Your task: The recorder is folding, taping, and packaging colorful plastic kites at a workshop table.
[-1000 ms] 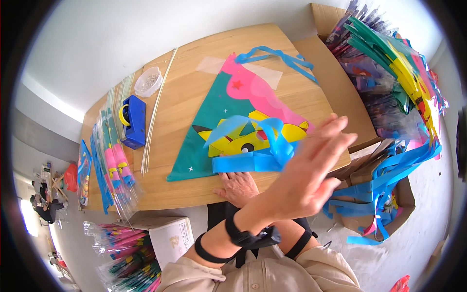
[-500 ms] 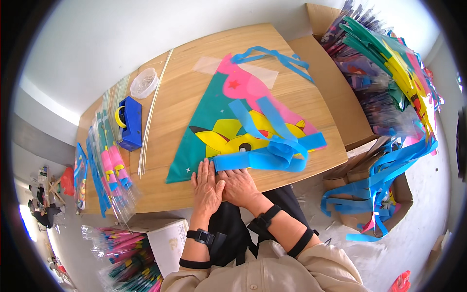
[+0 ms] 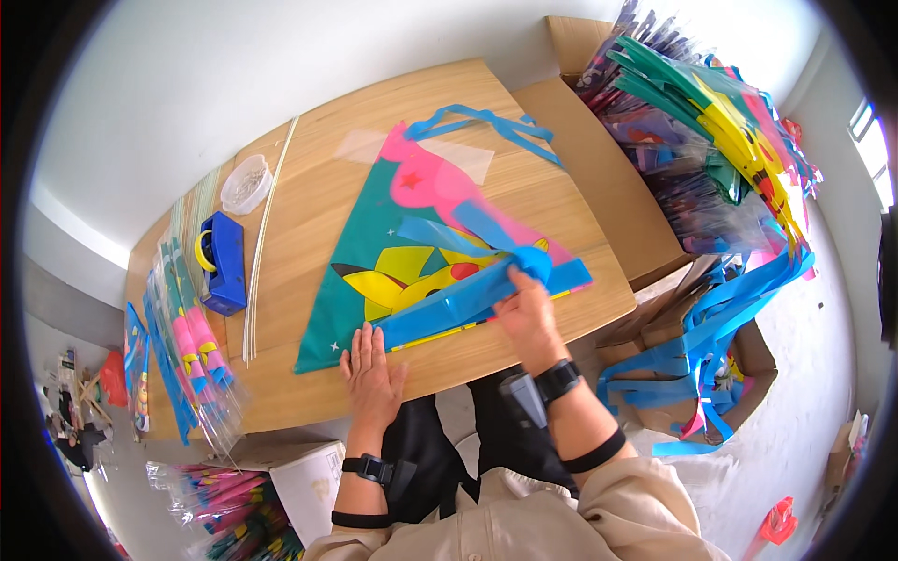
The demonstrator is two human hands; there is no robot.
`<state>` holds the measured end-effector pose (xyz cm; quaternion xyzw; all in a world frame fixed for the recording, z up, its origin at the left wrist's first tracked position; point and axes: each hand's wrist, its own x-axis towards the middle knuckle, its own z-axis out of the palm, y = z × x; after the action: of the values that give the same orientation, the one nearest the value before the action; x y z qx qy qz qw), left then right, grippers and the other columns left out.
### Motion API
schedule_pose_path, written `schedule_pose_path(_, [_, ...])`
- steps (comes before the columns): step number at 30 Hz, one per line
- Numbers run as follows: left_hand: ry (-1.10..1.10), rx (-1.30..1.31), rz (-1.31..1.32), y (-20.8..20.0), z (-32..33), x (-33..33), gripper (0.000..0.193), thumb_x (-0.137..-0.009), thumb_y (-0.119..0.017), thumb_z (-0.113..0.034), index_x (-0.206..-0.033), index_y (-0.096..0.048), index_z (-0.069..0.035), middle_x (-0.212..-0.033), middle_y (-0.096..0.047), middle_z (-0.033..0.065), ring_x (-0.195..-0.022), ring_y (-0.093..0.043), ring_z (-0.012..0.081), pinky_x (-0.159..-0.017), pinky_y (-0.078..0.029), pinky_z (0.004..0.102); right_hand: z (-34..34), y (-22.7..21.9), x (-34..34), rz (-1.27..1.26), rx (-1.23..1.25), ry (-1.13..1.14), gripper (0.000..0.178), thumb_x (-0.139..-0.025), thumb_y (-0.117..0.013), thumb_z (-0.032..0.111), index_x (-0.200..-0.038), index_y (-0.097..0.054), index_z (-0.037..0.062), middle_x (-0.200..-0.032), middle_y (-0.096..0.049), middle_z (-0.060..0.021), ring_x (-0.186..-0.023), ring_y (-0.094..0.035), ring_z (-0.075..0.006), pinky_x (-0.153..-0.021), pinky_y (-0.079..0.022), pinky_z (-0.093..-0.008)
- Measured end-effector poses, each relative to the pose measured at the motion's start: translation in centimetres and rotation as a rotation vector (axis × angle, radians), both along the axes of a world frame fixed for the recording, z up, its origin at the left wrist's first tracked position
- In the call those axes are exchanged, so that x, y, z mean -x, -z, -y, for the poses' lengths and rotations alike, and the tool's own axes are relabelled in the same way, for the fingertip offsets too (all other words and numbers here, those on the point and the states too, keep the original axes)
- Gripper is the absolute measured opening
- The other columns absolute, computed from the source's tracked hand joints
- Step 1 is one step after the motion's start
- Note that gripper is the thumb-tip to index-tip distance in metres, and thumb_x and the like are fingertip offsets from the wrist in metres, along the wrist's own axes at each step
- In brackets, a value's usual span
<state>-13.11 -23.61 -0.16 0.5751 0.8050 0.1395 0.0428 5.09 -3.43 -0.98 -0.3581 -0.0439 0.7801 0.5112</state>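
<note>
Across a wood-topped table (image 3: 323, 178), a triangular fabric piece (image 3: 426, 210) in teal, pink and yellow lay spread flat near the front edge, a broad blue ribbon (image 3: 440, 304) running slantwise over its lower part. The worker's left hand (image 3: 376, 383) rested palm down at the ribbon's left end, fingers stretched out and grip unclosed. Farther along the strip, the right hand (image 3: 530, 323) had its grip clamped on the blue ribbon, just beside folded tails that spread over the yellow printed figure. A narrow blue strap (image 3: 524, 131) lay looped beside the fabric's pink tip, near translucent film (image 3: 479, 164). To the left stood a blue tape dispenser (image 3: 224, 266) with a yellow roll, a clear dish (image 3: 246, 185) of small pieces and a few thin pale rods (image 3: 267, 238), while plastic-wrapped packs (image 3: 192, 327) lined the table's left side. At right, bagged goods (image 3: 655, 159) were heaped by a cardboard box (image 3: 599, 178), and blue strips (image 3: 725, 318) hung over an open carton (image 3: 760, 348) on the floor.
</note>
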Motion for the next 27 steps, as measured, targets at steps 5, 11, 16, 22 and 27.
schedule_pose_path(5, [-0.007, 0.014, -0.023, -0.2, -0.2, -0.2, 0.069, -0.094, -0.052, -0.041, -0.148, -0.032, -0.003, -0.157, -0.028, 0.013, -0.145, -0.023, 0.0303, -0.117, -0.013, 0.0505, -6.4, 2.1, -11.1, 0.167, -0.072, 0.205, 0.01, -0.093, -0.063, 0.014, -0.1, -0.062, 0.0071, -0.092, -0.067, -0.0085, -0.085, -0.066, -0.0206, -0.076, -0.056, -0.0373])
schedule_pose_path(11, [0.012, 0.01, -0.025, -0.2, -0.4, -0.5, 0.071, -0.093, -0.054, -0.041, -0.148, -0.03, -0.003, -0.157, -0.027, 0.0133, -0.145, -0.023, 0.0314, -0.117, -0.014, 0.0513, -10.6, -0.8, -19.6, 1.718, -0.439, 0.831, 0.022, -0.084, -0.068, 0.007, -0.105, -0.065, 0.0029, -0.103, -0.066, -0.014, -0.098, -0.062, -0.0283, -0.086, -0.051, -0.0404])
schedule_pose_path(16, [0.01, 0.009, -0.062, 0.3, 0.1, 0.0, 0.072, -0.092, -0.055, -0.041, -0.149, -0.03, -0.004, -0.157, -0.027, 0.0137, -0.145, -0.023, 0.0317, -0.116, -0.014, 0.0518, -6.8, -4.9, -13.7, 1.577, -1.454, -0.112, 0.038, -0.072, -0.075, 0.01, -0.109, -0.065, 0.0095, -0.114, -0.062, -0.0118, -0.108, -0.057, -0.0318, -0.093, -0.044, -0.042])
schedule_pose_path(22, [0.016, 0.005, -0.069, 0.3, -0.2, -0.2, 0.073, -0.092, -0.056, -0.041, -0.149, -0.03, -0.004, -0.157, -0.027, 0.014, -0.145, -0.023, 0.0317, -0.116, -0.014, 0.052, -7.0, -5.1, -10.0, 1.87, -1.553, -0.522, 0.046, -0.065, -0.079, 0.018, -0.109, -0.066, 0.013, -0.109, -0.064, -0.008, -0.11, -0.055, -0.0263, -0.096, -0.037, -0.0412])
schedule_pose_path(27, [0.006, 0.01, -0.076, 0.1, 0.0, -0.2, 0.072, -0.091, -0.056, -0.04, -0.148, -0.03, -0.004, -0.156, -0.028, 0.0144, -0.145, -0.023, 0.0317, -0.116, -0.014, 0.0519, -7.7, -5.0, -10.8, 1.888, -1.55, -0.646, 0.039, -0.065, -0.078, 0.017, -0.103, -0.069, 0.0145, -0.091, -0.063, -0.004, -0.098, -0.058, -0.0233, -0.088, -0.038, -0.0402])
